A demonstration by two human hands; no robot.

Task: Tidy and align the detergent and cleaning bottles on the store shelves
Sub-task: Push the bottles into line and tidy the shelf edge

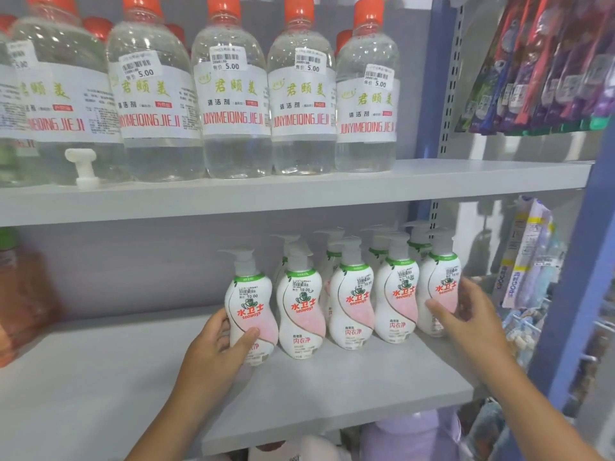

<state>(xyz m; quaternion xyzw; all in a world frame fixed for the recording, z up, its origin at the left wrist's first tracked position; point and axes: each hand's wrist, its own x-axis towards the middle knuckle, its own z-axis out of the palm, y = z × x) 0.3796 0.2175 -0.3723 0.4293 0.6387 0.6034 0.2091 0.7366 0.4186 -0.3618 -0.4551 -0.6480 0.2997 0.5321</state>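
A row of white-and-pink pump bottles stands on the lower grey shelf (100,377), with more bottles behind them. My left hand (216,344) is wrapped around the leftmost pump bottle (249,304), which stands slightly forward and apart from the rest. My right hand (472,314) grips the rightmost pump bottle (439,287) from its right side. Between them stand three front bottles (352,301), close together and upright. On the upper shelf (299,191) is a row of large clear cleaner bottles (233,94) with orange caps.
An orange liquid bottle (20,294) stands at the lower shelf's far left. A white tap (83,166) sticks out of a clear jug at the upper left. A blue upright (572,294) bounds the shelf on the right, with hanging packets (545,61) beyond it. Purple bottles (409,437) sit below.
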